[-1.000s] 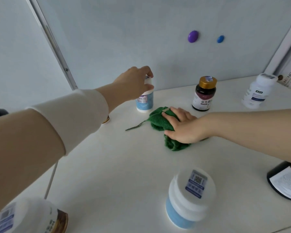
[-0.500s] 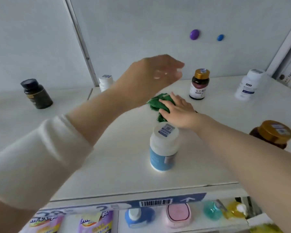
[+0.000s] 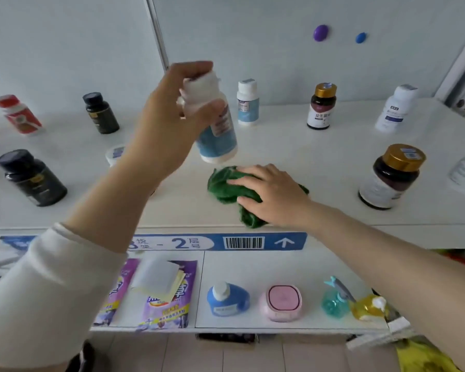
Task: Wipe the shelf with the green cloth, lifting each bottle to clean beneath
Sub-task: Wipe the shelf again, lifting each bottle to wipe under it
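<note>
The white bottle (image 3: 218, 132) is held in the air by the left hand (image 3: 172, 111), fingers and thumb curled tightly round its cap and neck. Its long axis is seen close to upright but tilted, cap leaning up and to the left, base pointing down and to the right. The base hangs clear of the shelf (image 3: 320, 154), just above and beside the green cloth (image 3: 223, 187). A smooth plastic cylinder is shown, white with a pale blue label round its lower body.

The green cloth is pressed to the shelf under the right hand (image 3: 275, 196), near the front edge. The fingers are laid out nearly straight and a little spread, pointing left across the top of it, palm down. The cloth is bunched into a soft, nappy lump, its longer run slanting from back left to front right.

The shelf surface is flat, matte and white. A small white bottle (image 3: 248, 103) and a gold-capped dark bottle (image 3: 321, 107) are stood upright along the back. A larger gold-capped amber bottle (image 3: 391, 178) is seen to the right, well apart from the cloth. Two black bottles (image 3: 31, 178) are stood on the left. A blue label strip (image 3: 283, 242) with a barcode is fixed along the shelf's front edge.
</note>
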The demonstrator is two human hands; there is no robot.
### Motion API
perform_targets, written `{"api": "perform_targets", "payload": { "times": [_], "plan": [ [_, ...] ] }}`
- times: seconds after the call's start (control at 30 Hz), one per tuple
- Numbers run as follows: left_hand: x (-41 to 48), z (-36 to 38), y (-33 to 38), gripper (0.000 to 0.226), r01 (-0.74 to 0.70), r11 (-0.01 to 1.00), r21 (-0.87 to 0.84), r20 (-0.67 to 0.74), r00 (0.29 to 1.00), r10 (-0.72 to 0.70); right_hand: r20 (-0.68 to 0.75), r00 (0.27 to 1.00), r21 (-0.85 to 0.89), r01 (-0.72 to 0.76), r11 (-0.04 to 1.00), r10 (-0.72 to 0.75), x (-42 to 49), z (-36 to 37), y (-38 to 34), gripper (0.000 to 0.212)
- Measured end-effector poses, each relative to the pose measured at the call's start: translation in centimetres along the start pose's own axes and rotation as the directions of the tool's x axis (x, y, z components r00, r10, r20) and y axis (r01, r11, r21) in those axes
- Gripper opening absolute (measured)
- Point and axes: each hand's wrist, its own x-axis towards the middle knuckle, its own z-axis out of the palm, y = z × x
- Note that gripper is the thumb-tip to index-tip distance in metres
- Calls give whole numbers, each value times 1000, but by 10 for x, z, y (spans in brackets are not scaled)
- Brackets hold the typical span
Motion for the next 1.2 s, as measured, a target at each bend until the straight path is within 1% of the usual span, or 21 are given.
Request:
{"api": "perform_targets", "payload": {
  "times": [0.07,0.1,0.17,0.23,0.27,0.33,0.37,0.4,0.47,0.57,0.67,0.73,0.8,0.83,0.9,0.97,1.03,1.07,1.1,1.13,1.2],
  "plan": [
    [1,-14,5,32,-28,999,17,-35,999,29,-100,985,27,144,989,-140,-27,10,-29,40],
    [-1,-16,5,31,-25,1000,18,-47,999,25,-116,977,39,186,982,-180,-33,12,-35,39],
    [-7,-17,3,32,-5,1000,11,-48,999,5,-73,983,110,176,978,-169,-28,6,-31,37],
    [-13,-17,1,32,9,1000,12,-25,1000,-9,3,999,138,44,989,-45,-3,2,-8,38],
    [-15,-17,0,31,10,1000,2,-20,1000,-10,32,998,81,-54,995,52,12,-1,5,40],
    [-17,-21,-1,30,19,1000,-21,-32,999,-20,49,968,4,-248,969,247,41,-5,23,43],
    [-17,-24,-2,30,23,999,-25,-41,999,-24,54,950,-11,-308,951,308,54,-5,25,45],
    [-17,-27,-2,30,24,999,-25,-45,999,-25,55,944,-15,-326,945,327,63,-2,22,46],
    [-19,-30,-3,30,18,1000,-19,-40,999,-19,39,969,-3,-243,970,243,70,5,2,48],
    [-20,-33,-3,30,15,1000,-14,-53,998,-16,29,999,51,28,998,-29,48,19,-44,43],
    [-19,-28,-1,31,17,1000,-26,-36,999,-18,-6,972,146,233,961,-235,8,20,-70,34],
    [-18,-22,1,32,11,1000,-17,-9,1000,-12,-16,956,187,292,938,-294,-13,15,-66,31],
    [-19,-17,2,33,4,1000,-15,18,1000,-3,-18,968,207,248,946,-250,-26,6,-48,31],
    [-20,-13,2,33,0,1000,-22,36,999,1,-35,982,195,188,963,-184,-28,2,-34,32],
    [-22,-6,3,33,-8,1000,-27,70,998,10,-34,998,158,-39,987,45,-21,-5,3,36],
    [-24,2,2,34,-19,1000,-18,89,996,20,4,950,95,-311,946,312,-7,-15,35,42],
    [-23,10,1,36,-23,1000,-21,92,995,25,-8,880,26,-475,880,476,7,-17,49,48],
    [-22,14,0,37,-28,999,-16,91,995,29,-15,867,0,-498,867,498,12,-16,47,50],
    [-22,17,-2,37,-32,999,0,90,995,32,-15,879,-9,-477,879,477,12,-13,40,51],
    [-22,21,-4,37,-33,999,20,91,995,31,-11,914,0,-406,914,406,8,-8,30,51],
    [-23,29,-8,37,-21,999,47,93,995,17,-39,982,51,-183,982,185,-12,3,8,46]
  ]
}}
